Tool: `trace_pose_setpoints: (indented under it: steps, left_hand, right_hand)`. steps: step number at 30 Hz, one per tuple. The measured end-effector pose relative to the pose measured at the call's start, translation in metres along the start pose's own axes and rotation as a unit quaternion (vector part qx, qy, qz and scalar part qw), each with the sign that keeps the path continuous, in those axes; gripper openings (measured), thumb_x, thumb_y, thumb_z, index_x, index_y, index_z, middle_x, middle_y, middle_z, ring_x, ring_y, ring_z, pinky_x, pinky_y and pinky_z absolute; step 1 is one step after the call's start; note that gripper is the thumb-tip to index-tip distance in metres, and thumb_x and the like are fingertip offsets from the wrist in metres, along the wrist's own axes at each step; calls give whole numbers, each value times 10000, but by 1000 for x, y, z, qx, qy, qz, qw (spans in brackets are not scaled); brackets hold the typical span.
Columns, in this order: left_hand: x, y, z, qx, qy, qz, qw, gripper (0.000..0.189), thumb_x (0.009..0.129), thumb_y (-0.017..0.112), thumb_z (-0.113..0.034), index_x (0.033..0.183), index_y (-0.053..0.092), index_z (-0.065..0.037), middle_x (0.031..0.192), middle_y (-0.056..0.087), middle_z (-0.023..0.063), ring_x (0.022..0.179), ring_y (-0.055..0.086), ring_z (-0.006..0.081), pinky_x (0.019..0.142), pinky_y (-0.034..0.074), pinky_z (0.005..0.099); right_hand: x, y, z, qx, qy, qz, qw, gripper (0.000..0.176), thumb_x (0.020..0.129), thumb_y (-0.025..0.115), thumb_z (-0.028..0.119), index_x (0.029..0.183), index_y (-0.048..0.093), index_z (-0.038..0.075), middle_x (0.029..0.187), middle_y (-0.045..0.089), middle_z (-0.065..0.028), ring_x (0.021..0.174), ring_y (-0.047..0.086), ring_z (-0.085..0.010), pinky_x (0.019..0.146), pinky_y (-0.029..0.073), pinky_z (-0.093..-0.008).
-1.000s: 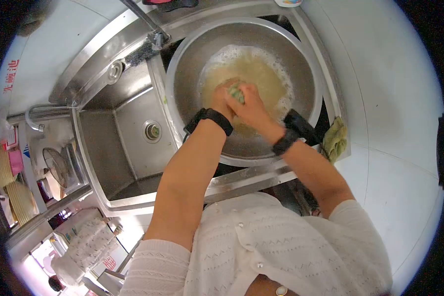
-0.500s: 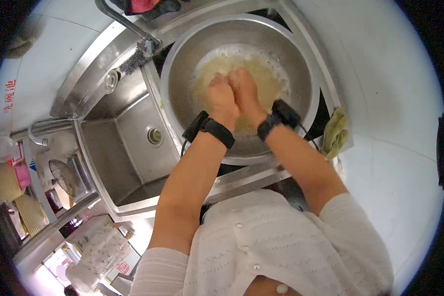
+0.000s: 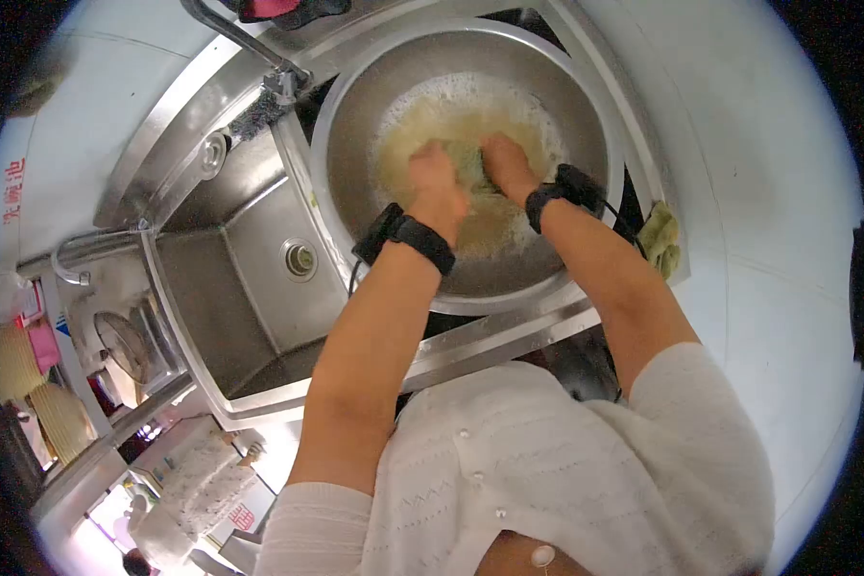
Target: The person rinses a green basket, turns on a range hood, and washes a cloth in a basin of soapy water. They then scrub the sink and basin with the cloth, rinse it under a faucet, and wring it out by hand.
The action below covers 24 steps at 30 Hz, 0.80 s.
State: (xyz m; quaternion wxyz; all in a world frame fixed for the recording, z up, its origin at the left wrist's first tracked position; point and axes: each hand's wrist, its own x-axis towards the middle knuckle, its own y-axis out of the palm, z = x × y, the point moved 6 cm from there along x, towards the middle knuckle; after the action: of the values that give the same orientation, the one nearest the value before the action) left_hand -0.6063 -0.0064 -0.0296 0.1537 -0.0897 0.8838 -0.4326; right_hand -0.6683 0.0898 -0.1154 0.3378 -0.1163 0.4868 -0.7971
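A large round metal basin [image 3: 355,96] holds cloudy, yellowish water [image 3: 408,125] with foam at its edge. My left hand [image 3: 437,182] is in the basin, blurred by motion, its fingers curled. To its right, my right hand [image 3: 507,161] is closed, knuckles up, at the water's surface. Between the two hands stretches a wet greenish cloth [image 3: 470,165], gripped at either end. Its lower part is hidden by the murky water. Both wrists wear black straps with small black boxes.
A steel sink [image 3: 269,278] with a drain lies left of the basin. A faucet [image 3: 280,84] stands at the upper left. A green rag [image 3: 660,240] hangs on the counter's right edge. Stacked yellowish trays [image 3: 62,418] are at far left.
My hands were pressed together in the basin; now they are apart, the right hand moved rightward, and the greenish cloth shows between them.
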Motion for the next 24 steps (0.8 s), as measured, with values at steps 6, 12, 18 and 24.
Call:
trace_pose_setpoints:
  steps: [6,12,18,24]
  left_hand:
    - [-31,12,33,-91,-39,46,994,603,670,618,-286,1162,354,-57,1120,443,147,1041,418,303,842,374,395]
    - [-31,100,58,-690,-455,129,548,504,827,307,-403,1174,294,-38,1121,406,150,969,444,312,746,385,502]
    - [-8,76,70,-671,-357,145,633,353,811,429,-279,1056,391,-29,983,470,127,720,522,242,613,441,385]
    - [13,65,38,-585,-32,42,809,200,831,393,-206,934,467,-51,840,555,96,784,548,227,646,463,412]
  right_hand:
    - [-36,2,1,-87,-75,-107,988,215,738,467,141,911,522,26,951,472,-242,855,493,-376,702,421,-406]
    - [-37,6,65,123,-146,179,965,209,781,417,208,861,548,66,864,530,-168,830,515,-314,707,416,-391]
    - [-47,-60,108,276,-114,99,949,219,765,413,222,781,555,56,828,559,-127,781,523,-322,685,420,-399]
    - [-37,-32,56,118,1,-43,992,195,749,444,188,810,557,40,830,562,-151,772,530,-334,673,431,-406]
